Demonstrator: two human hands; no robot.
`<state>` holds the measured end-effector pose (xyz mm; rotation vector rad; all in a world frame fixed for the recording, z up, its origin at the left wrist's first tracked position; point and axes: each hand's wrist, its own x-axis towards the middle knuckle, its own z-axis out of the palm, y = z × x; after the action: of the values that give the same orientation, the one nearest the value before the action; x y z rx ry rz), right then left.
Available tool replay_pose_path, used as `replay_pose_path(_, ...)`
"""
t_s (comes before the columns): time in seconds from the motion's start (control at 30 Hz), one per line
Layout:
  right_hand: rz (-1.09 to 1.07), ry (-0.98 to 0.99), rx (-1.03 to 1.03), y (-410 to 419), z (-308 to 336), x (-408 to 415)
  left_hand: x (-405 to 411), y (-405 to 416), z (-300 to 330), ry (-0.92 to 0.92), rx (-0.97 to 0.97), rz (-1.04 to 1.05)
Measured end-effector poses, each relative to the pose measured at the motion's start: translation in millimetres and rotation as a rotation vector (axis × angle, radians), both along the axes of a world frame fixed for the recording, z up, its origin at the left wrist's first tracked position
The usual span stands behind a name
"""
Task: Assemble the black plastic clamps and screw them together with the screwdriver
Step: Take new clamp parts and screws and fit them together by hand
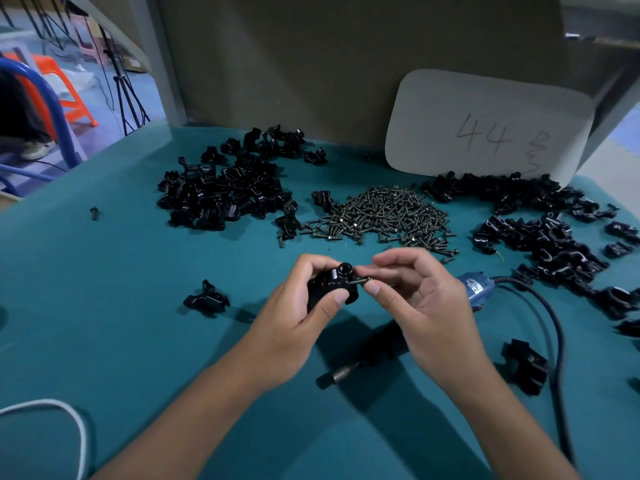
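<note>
My left hand grips the clamp above the worktop to steady its hole; right hand fingers pinch a screw, feeding it in. Screwdriver lies just right.

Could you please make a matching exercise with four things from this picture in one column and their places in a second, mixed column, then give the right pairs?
Things:
1. black clamp
2. screw
3. pile of screws
4. electric screwdriver

Places:
A. lying on the teal table, partly hidden under the right arm
B. heaped at the middle of the table, between two heaps of black parts
C. gripped in the left hand
D. pinched by the right hand, its tip at the clamp's side

Pairs: 1-C, 2-D, 3-B, 4-A
</note>
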<state>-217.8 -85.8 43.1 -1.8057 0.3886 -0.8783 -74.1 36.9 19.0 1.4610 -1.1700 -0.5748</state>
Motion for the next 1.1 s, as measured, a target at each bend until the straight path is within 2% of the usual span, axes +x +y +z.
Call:
replay_pose_path(0.13, -0.052, 0.018, -0.118, 3.6, 2.0, -0.2, -0.4, -0.1, 1.0, -0.009, 0.018, -0.006)
replay_pose_path(0.5, -0.168, 0.108, -0.249, 5.9, -4.2, 2.0, -4.0, -0.8, 1.6, -0.04, 0.027, 0.005)
replay_pose_path(0.67, -0.097, 0.185, -0.342, 3.5, -0.4, -2.4, 0.6, -0.2, 1.0, -0.057, 0.037, 0.028)
replay_pose_path(0.83, -0.132, 0.235, -0.458, 3.3, -3.6, -0.9, -0.7, 0.3, 0.0, -0.057, 0.018, 0.007)
replay_pose_path(1.1, -0.077, 0.354, -0.613, 2.5, -10.8, -0.6, -2.1, -2.6, -2.8, 0.053, -0.01, -0.027)
